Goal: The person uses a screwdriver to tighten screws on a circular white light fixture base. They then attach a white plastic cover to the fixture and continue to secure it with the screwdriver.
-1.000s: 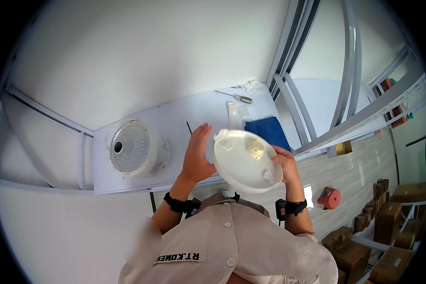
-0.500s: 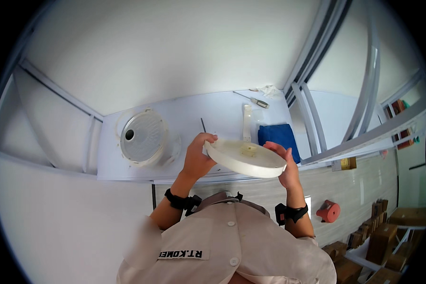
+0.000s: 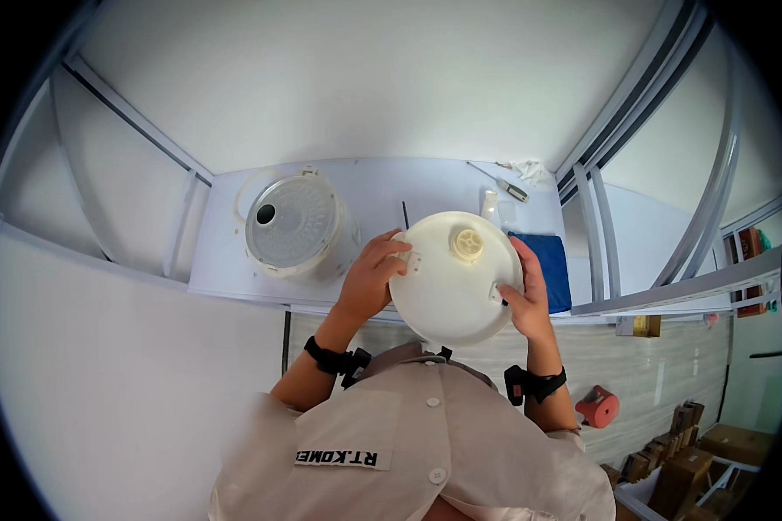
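Observation:
A round white plastic lid [image 3: 447, 295] is held up in front of my chest, its broad face turned to view. A cream, spoked round cap [image 3: 467, 246] stands out near its far edge. My left hand [image 3: 374, 276] grips the lid's left rim, fingers curled onto the face near a small slotted fitting. On the opposite side my right hand [image 3: 531, 291] holds the rim, its thumb pressed by another small fitting. To the left on the table sits a round white appliance body [image 3: 294, 224], resembling a rice cooker, with a grey top plate and a dark round hole.
The white table [image 3: 382, 182] bears a screwdriver [image 3: 506, 185], a crumpled white cloth [image 3: 530, 171], a thin dark rod [image 3: 405, 214], a white strip-shaped part [image 3: 489, 205] and a folded blue cloth [image 3: 543, 273]. Metal frames flank it. A red stool [image 3: 599, 406] and cardboard boxes [image 3: 682, 478] are on the floor.
Both hands have tilted the lid from nearly edge-on to face-on, bringing its cap and fittings into view. The whole view has shifted slightly; the table things lie as before.

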`<state>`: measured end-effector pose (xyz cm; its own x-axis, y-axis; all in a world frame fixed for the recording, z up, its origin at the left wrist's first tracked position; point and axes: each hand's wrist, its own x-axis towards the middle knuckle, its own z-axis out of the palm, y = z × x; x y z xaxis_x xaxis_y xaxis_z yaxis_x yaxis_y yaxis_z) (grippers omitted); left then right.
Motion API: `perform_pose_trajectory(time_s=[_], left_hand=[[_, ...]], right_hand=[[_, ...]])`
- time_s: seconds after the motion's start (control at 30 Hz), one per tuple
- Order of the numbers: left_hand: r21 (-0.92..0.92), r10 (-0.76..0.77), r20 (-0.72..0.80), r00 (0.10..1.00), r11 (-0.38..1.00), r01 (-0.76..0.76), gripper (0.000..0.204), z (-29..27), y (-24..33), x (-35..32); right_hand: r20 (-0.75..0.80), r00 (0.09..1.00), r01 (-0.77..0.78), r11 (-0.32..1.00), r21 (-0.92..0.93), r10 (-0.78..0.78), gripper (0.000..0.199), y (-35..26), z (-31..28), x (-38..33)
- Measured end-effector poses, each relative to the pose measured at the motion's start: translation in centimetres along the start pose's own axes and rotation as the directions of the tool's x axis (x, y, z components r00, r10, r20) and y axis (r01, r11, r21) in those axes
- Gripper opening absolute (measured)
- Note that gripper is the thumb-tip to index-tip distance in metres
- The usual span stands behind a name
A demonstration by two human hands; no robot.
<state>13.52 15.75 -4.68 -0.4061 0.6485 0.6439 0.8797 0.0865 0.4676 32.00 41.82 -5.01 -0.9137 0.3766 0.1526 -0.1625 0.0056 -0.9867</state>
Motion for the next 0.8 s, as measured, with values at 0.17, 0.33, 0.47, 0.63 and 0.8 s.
perform_pose_trajectory(time_s=[0.17, 0.33, 0.47, 0.63, 0.8], left_hand=[[0.033, -0.017, -0.045, 0.999, 0.999, 0.019, 0.031, -1.0, -0.1, -0.7], [0.099, -0.099, 0.047, 0.994, 0.991, 0.094, 0.028, -1.3, -0.5, -2.7], [0.142, -0.186, 0.167, 0.968, 0.976, 0.163, 0.025, -0.6, -1.5, -6.7], [0.069, -0.355, 0.221, 0.908, 0.935, 0.349, 0.07, -1.6, 0.1, -8.6], [-0.273, -0.412, 0.261, 0.873, 0.836, 0.476, 0.108, -2.7, 0.0, -8.8]], right_hand=[[0.031, 0.999, 0.034, 0.999, -0.033, -0.033, 0.08, 0.0, 1.3, 0.8], [0.079, 0.997, -0.001, 0.992, -0.128, 0.012, 0.074, 1.3, 2.3, 2.0], [0.114, 0.993, -0.012, 0.966, -0.257, 0.042, 0.068, 4.8, 3.2, 2.1], [0.175, 0.981, -0.046, 0.977, -0.208, 0.083, 0.068, 7.3, 3.9, 1.7], [0.179, 0.98, -0.076, 0.993, -0.09, 0.091, 0.073, 6.1, 3.7, 2.4]])
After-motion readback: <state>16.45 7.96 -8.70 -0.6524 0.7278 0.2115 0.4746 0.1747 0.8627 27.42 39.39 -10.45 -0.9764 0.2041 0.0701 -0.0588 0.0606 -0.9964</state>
